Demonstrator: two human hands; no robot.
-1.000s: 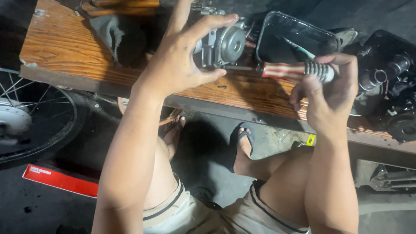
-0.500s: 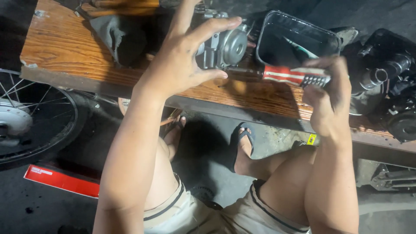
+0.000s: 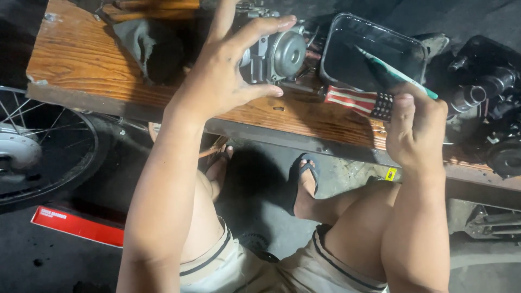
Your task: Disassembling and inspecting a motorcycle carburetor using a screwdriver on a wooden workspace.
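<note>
**Kid:** In the head view, what is the left hand (image 3: 220,81) doing?

**Helper:** It is spread wide, with the fingers curled round a grey metal engine part (image 3: 277,54). The part sits on the wooden bench (image 3: 81,59), so I think the hand is there to stop it from sliding

**Kid:** And the right hand (image 3: 415,133)?

**Helper:** It is closed tight round a screwdriver (image 3: 355,101) with a red and white striped handle. The tool lies flat and points at the metal part. The tip is right by it, but I cannot tell if it touches

**Kid:** Why flat?

**Helper:** It looks like the spot it aims for is on the side of the part, low down

**Kid:** What else is there?

**Helper:** A black tray (image 3: 374,51) just behind the tool, with a green and white stick in it. A dark rag (image 3: 149,49) lies on the bench. A spoked wheel (image 3: 38,146) stands low on the left, and the person's sandal (image 3: 304,179) rests on the floor
</note>
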